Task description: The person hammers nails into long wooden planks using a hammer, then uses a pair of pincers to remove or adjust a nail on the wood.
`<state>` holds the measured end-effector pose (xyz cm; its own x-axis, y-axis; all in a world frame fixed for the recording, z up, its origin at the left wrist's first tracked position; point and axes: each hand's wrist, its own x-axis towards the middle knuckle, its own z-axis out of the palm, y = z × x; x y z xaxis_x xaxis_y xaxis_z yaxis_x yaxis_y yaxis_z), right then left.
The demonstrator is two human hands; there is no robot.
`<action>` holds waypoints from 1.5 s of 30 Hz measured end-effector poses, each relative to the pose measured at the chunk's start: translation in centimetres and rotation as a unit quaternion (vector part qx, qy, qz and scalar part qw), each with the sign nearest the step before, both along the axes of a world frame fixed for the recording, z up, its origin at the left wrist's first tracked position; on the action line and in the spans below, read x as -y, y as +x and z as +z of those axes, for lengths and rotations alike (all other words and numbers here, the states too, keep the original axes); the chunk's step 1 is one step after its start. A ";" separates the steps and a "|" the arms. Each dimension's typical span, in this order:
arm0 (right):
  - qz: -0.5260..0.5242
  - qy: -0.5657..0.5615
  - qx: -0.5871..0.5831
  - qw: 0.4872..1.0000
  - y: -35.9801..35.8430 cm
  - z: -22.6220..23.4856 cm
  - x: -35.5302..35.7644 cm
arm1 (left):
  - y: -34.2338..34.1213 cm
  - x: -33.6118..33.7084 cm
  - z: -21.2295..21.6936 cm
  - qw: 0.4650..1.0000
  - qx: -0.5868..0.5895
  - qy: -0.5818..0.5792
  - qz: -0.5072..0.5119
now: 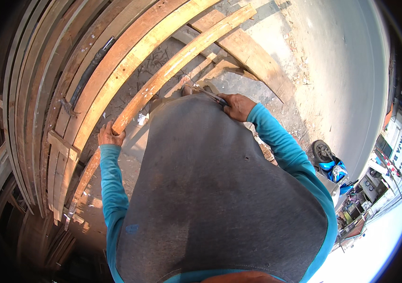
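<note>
While gripping plank (163,78), left hand (110,136) outstretched.

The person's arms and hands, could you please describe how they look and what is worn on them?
Both arms wear long, close-fitting turquoise-blue sleeves that reach the wrists: the left sleeve and the right sleeve. The left hand and right hand are bare, without gloves. The sleeves join a grey top. No watch or rings are visible.

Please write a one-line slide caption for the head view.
Left hand grips a long pale wooden plank; right hand holds a thin dark metal tool.
</note>
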<state>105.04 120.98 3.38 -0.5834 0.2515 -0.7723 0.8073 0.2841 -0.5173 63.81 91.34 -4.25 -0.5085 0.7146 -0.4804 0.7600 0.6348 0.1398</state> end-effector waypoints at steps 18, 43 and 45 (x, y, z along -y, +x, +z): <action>-0.399 -0.140 -0.086 0.902 4.1 2.8 -11.5 | 2.5 0.6 0.6 0.999 -0.011 0.049 0.009; -0.503 -0.478 -0.076 0.716 6.3 0.1 -12.7 | 6.1 2.2 -0.9 0.985 -0.123 0.123 0.015; -0.562 -0.418 -0.098 0.707 4.2 -0.2 -9.7 | 6.0 2.1 -0.8 0.984 -0.136 0.118 0.016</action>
<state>109.23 130.66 3.14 -0.4952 0.1449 -0.8566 0.1690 -0.9511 -0.2586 69.77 89.20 -5.06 -0.6191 0.7715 -0.1466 0.7698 0.6332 0.0809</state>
